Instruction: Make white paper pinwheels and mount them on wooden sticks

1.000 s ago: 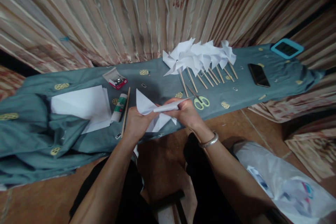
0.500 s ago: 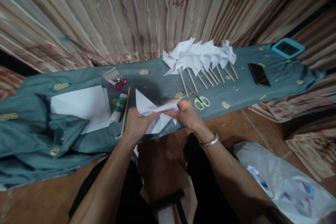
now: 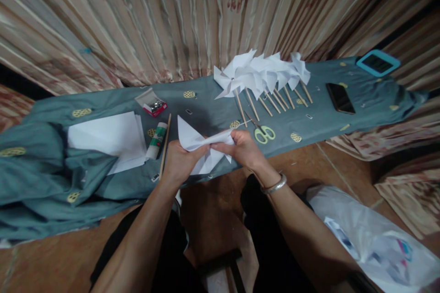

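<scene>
A white paper pinwheel head, with pointed folded blades and no stick on it that I can see, is held above the table's front edge. My left hand grips its left side, thumb pressed toward the centre. From the right, my right hand pinches the folded paper, its thumb meeting the left one near the middle. The fingers under the paper are hidden. Left of my left hand lie a wooden stick and a green and white glue stick. Green-handled scissors rest just beyond my right hand.
Several finished paper pinwheels lie in an overlapping row at the back. A small open box of metal pins and a stack of white paper are left. A phone and blue-framed tablet lie right; a plastic bag is on the floor.
My right thumb has shifted left along the paper toward the pinwheel's centre, and my right fingers have moved slightly. My left hand stays nearly still.
</scene>
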Demonstrator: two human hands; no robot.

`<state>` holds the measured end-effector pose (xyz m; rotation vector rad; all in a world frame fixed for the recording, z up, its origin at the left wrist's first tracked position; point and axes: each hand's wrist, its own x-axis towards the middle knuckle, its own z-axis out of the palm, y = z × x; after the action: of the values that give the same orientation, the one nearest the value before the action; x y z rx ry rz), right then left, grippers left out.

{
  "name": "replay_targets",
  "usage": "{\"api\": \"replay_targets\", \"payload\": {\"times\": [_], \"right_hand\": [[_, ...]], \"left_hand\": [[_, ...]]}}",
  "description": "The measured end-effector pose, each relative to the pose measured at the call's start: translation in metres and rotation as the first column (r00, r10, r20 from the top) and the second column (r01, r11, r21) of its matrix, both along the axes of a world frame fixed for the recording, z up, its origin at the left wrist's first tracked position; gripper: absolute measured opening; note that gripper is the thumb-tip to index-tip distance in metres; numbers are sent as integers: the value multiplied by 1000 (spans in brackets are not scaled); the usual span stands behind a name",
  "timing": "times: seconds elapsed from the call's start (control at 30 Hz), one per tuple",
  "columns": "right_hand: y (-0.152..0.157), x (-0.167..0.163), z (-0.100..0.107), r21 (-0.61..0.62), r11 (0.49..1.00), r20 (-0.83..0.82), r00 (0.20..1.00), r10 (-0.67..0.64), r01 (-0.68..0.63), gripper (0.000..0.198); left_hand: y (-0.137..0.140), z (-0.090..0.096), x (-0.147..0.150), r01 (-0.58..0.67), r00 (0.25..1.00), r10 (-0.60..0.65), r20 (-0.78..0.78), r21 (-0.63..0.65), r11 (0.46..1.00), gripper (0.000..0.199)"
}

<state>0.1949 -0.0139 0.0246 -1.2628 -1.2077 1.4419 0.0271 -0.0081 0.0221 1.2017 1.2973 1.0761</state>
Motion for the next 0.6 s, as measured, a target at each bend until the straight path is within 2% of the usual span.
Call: {"api": "replay_targets", "payload": {"times": [0.2,0.5,0.6], "right_hand": [[0,-1,-1,25,1000,43,999,17,-18,30],[-2,-4,-8,72,997,127,992,20,-29,22],[-3,-6,-8,72,997,132,991,27,-37,22]], "left_hand": [[-2,1,-2,1,1000,-1,-18,-23,1000,30],[-3,-11,-11,18,997,-20,-76,-23,1000,34],[-5,-9,-11,-1,999,-1,-51,-37,999,33]]}}
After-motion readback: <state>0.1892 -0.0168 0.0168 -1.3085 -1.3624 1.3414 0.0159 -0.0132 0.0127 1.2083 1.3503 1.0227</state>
